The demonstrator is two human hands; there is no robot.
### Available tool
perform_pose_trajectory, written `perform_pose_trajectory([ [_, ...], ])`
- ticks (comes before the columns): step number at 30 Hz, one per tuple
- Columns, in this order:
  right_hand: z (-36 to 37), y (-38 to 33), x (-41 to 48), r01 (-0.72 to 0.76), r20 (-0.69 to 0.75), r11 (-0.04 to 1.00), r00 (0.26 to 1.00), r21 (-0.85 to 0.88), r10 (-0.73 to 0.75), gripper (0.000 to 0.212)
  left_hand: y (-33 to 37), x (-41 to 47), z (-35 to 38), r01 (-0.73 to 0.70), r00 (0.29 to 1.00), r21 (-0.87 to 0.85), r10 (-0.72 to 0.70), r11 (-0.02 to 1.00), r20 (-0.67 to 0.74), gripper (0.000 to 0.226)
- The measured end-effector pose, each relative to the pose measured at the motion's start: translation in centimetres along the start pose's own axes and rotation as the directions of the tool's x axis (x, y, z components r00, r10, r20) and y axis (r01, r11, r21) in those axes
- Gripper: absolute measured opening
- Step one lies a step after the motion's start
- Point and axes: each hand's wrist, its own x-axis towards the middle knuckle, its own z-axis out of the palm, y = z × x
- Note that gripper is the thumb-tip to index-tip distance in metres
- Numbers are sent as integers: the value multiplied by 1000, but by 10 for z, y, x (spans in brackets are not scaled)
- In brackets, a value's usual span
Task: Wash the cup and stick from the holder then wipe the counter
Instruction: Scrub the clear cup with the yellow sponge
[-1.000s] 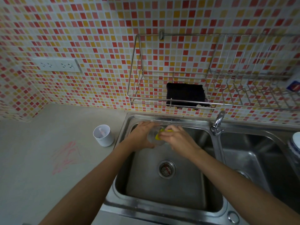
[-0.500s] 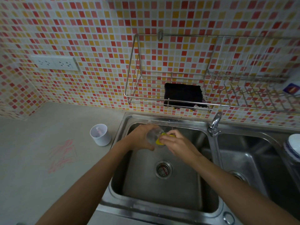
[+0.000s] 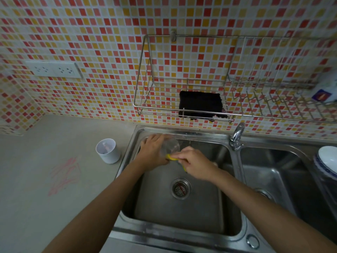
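Over the sink [image 3: 182,232], left hand [image 3: 152,154] grips a clear cup [image 3: 170,146]; right hand [image 3: 196,164] pinches a yellow sponge [image 3: 170,157] against it.

Mosaic-tiled wall [image 3: 91,33], wall socket [image 3: 54,69].

You worked in dim, flat light: the worktop [image 3: 36,207] showed grey with barely a shadow, and the steel sink [image 3: 182,214] gave only a dull sheen. Your wide lens bowed the wire rack [image 3: 182,88] and tiled wall [image 3: 94,33] towards the edges, where detail went soft.
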Motion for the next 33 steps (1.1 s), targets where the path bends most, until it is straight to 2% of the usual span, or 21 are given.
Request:
perform_pose_trajectory([
  [2,-3,4,3,44,12,997,999,-64,-43,46,-4,0,0,-55,998,-7,55,998,13,83],
  [5,-11,11,6,117,21,956,993,-267,-116,60,-10,5,-3,-116,992,-17,117,993,44,82],
  [7,-4,7,2,102,19,962,995,-255,-101,65,-10,9,-4,-133,989,1,132,991,73,82],
  [10,12,3,-3,61,36,993,998,-99,-58,59,-10,5,-1,-157,983,3,156,988,101,80],
  [13,1,3,0,156,80,950,987,-271,-140,59,-8,-1,1,-146,983,-3,145,989,110,82],
  [16,-1,-1,0,116,56,925,993,-361,-103,56,-5,0,-4,-151,983,-13,151,989,106,84],
  [19,17,-6,-2,9,52,994,999,-111,-3,50,-7,0,-6,-134,980,4,131,991,151,86],
  [20,17,-6,0,16,63,993,998,-114,-9,48,-8,-2,-6,-125,980,-2,124,992,153,86],
  [22,9,-8,4,107,38,954,994,-279,-100,44,-8,-4,-4,-124,983,-27,127,992,134,88],
  [24,2,-12,5,95,-18,920,994,-381,-110,35,-7,-3,-6,-141,984,-29,143,990,108,87],
  [26,12,-12,5,59,-37,935,996,-350,-77,37,-6,-2,-9,-152,983,-8,152,988,105,85],
  [28,19,-14,7,17,63,976,998,-216,-3,40,-6,-6,-11,-149,980,9,147,989,131,84],
  [30,16,-12,11,61,92,963,995,-261,-38,41,-6,-9,-9,-137,983,-13,138,990,124,84],
  [32,7,-14,12,98,14,920,995,-379,-100,37,-3,-6,-11,-140,985,-28,142,990,99,83],
  [33,5,-14,11,75,-6,917,996,-391,-84,37,-2,-3,-13,-147,985,-19,148,989,91,83],
])
